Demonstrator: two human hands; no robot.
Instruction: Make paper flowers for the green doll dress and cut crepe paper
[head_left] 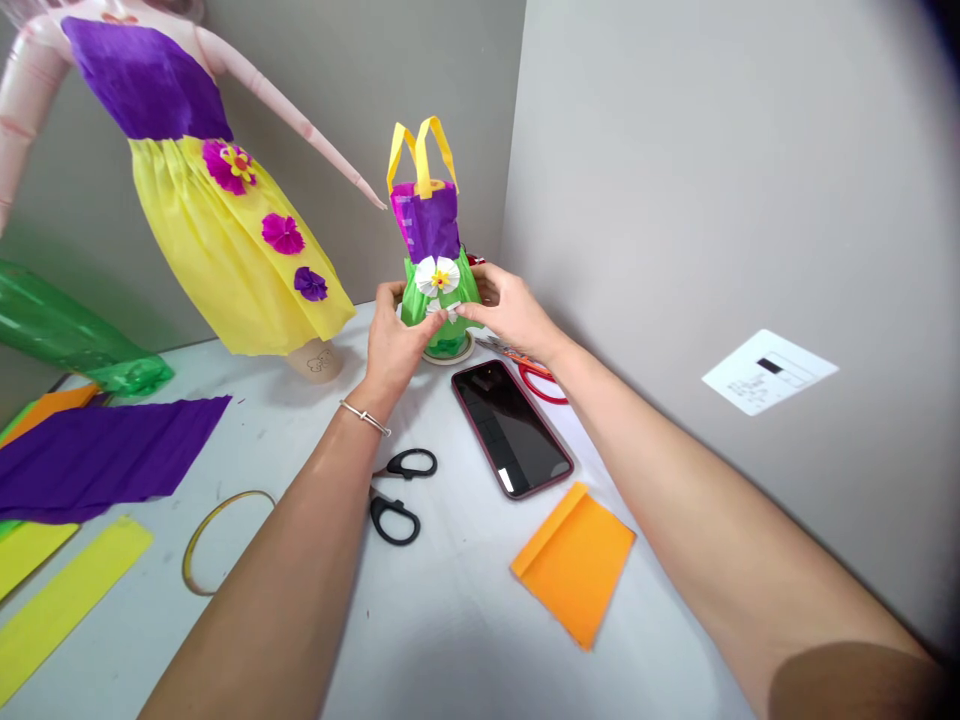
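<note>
A small paper dress stands upright at the back of the table, with a purple top, yellow straps, a green skirt and a white paper flower at the waist. My left hand is closed on the left side of the green skirt, a thin bracelet on its wrist. My right hand pinches the skirt from the right, just under the flower. The dress sits over a roll of tape.
A phone lies face up near my right arm, black scissors by my left arm, red-handled scissors behind the phone. An orange paper piece lies in front. Purple paper, yellow strips, a tape ring and a doll in a yellow skirt are at left.
</note>
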